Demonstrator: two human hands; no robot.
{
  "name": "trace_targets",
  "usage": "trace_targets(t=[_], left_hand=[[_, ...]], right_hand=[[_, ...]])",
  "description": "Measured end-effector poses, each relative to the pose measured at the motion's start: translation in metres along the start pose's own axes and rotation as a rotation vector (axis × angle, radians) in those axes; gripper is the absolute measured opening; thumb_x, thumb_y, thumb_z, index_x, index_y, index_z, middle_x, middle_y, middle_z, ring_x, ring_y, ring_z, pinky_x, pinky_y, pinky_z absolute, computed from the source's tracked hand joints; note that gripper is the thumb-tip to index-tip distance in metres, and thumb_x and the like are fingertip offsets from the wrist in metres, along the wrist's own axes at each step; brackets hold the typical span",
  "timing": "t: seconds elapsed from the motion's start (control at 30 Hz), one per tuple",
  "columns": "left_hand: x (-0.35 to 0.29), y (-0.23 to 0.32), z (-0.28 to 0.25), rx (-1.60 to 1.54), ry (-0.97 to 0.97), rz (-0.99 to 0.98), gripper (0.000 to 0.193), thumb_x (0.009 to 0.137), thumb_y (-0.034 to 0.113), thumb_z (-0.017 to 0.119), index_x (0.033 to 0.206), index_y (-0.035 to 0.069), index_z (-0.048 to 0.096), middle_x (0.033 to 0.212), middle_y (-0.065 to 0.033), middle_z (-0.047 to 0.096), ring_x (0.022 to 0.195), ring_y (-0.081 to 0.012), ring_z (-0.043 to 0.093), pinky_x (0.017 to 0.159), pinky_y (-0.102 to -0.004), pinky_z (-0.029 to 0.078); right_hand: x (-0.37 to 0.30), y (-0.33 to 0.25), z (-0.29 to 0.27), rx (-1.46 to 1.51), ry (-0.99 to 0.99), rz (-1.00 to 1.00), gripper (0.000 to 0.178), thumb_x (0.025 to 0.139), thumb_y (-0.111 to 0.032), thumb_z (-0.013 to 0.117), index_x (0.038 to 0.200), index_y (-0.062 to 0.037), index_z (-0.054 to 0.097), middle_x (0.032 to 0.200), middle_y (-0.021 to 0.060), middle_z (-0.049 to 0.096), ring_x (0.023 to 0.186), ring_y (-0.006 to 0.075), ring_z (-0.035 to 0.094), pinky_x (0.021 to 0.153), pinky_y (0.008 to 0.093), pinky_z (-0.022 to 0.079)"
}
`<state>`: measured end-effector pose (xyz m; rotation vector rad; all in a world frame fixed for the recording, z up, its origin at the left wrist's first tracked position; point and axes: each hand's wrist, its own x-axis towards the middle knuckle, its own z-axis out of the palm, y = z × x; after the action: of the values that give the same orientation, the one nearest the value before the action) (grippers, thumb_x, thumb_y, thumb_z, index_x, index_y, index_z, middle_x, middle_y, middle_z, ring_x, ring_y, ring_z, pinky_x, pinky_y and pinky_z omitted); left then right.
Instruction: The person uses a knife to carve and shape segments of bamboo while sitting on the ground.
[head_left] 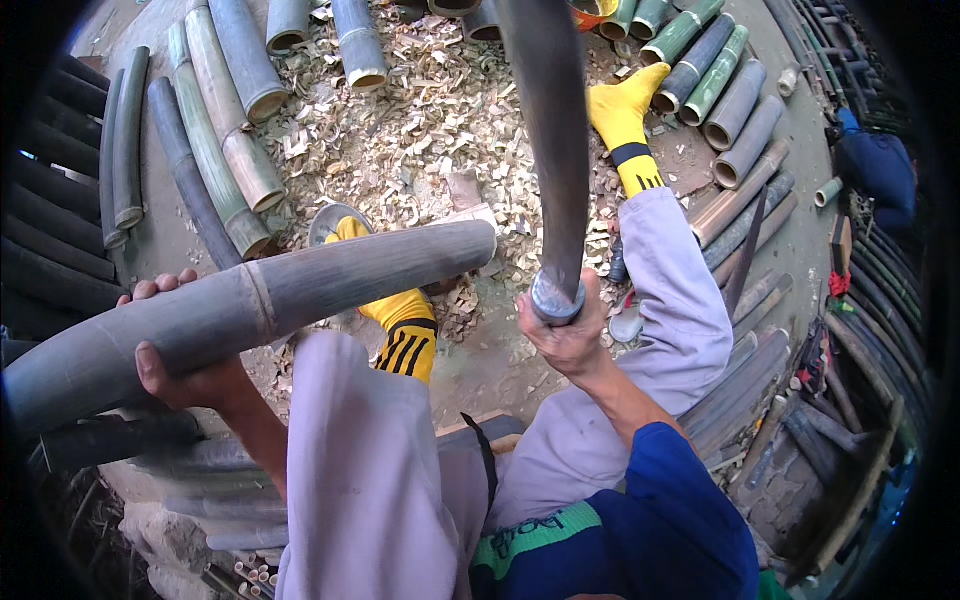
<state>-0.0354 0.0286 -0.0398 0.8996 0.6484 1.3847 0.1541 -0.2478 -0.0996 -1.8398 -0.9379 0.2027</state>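
A thick grey-brown bamboo pole point(350, 270) slants across from the lower left, its far end raised over the wood chips. My left hand point(195, 375) is wrapped round it from underneath, with the thumb on the near side and fingertips on the far side. In my right hand point(572, 340) is a machete point(550, 130), gripped just below its metal collar. The wide dark blade points up and away, slightly smeared by motion, and stands just right of the pole's cut end. Whether the blade touches the pole is unclear. My right palm hides most of the handle.
Pale wood chips point(400, 150) cover the ground between my feet in yellow socks point(628, 110). Cut bamboo lengths lie at the left point(225, 130) and the right point(745, 120). Stacked poles point(885, 330) line the far right. A flat round metal piece point(328, 222) is beside my left foot.
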Motion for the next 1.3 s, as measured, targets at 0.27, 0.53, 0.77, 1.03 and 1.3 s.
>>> trace_targets(t=[0.27, 0.53, 0.77, 1.03, 1.3], left_hand=[[0.007, -0.004, -0.008, -0.049, -0.140, 0.007, 0.065, 0.066, 0.033, 0.056, 0.122, 0.005, 0.039, 0.105, -0.0136, 0.046, 0.098, -0.0287, 0.048, 0.094, -0.0469, 0.036], [0.008, -0.007, 0.000, -0.052, -0.231, -0.001, 0.072, 0.062, 0.032, 0.060, 0.123, 0.003, 0.037, 0.103, -0.0130, 0.044, 0.098, -0.0284, 0.048, 0.095, -0.0456, 0.035], [0.019, -0.011, -0.004, -0.115, -0.356, 0.003, 0.076, 0.060, 0.032, 0.061, 0.125, 0.003, 0.034, 0.103, -0.0128, 0.044, 0.099, -0.0285, 0.047, 0.096, -0.0454, 0.034], [0.007, -0.011, 0.031, 0.064, -0.200, -0.035, 0.072, 0.066, 0.031, 0.056, 0.127, 0.000, 0.033, 0.110, -0.0172, 0.046, 0.102, -0.0325, 0.048, 0.096, -0.0497, 0.035], [0.008, 0.001, 0.010, 0.157, 0.031, 0.044, 0.068, 0.071, 0.034, 0.054, 0.125, -0.001, 0.033, 0.108, -0.0189, 0.045, 0.100, -0.0327, 0.049, 0.095, -0.0493, 0.037]], right_hand=[[-0.007, 0.042, 0.009, -0.097, -0.290, 0.386, 0.033, 0.076, -0.010, 0.069, 0.100, 0.0018, 0.049, 0.077, 0.0176, 0.065, 0.066, 0.0321, 0.067, 0.052, 0.0340, 0.053], [-0.024, 0.065, 0.019, -0.193, -0.297, 0.363, 0.033, 0.075, -0.008, 0.067, 0.098, 0.0018, 0.046, 0.073, 0.0189, 0.063, 0.061, 0.0284, 0.066, 0.050, 0.0353, 0.056], [-0.009, 0.012, -0.004, -0.075, -0.196, 0.302, 0.034, 0.074, -0.003, 0.066, 0.100, 0.0040, 0.047, 0.074, 0.0209, 0.063, 0.063, 0.0284, 0.066, 0.052, 0.0346, 0.055], [-0.026, 0.091, 0.010, -0.163, -0.313, 0.523, 0.033, 0.074, -0.011, 0.066, 0.097, 0.0037, 0.047, 0.073, 0.0222, 0.063, 0.069, 0.0342, 0.067, 0.058, 0.0393, 0.052], [-0.008, 0.015, 0.000, -0.063, -0.154, 0.298, 0.034, 0.074, -0.012, 0.069, 0.099, 0.0012, 0.049, 0.075, 0.0176, 0.064, 0.067, 0.0268, 0.067, 0.056, 0.0359, 0.053]])
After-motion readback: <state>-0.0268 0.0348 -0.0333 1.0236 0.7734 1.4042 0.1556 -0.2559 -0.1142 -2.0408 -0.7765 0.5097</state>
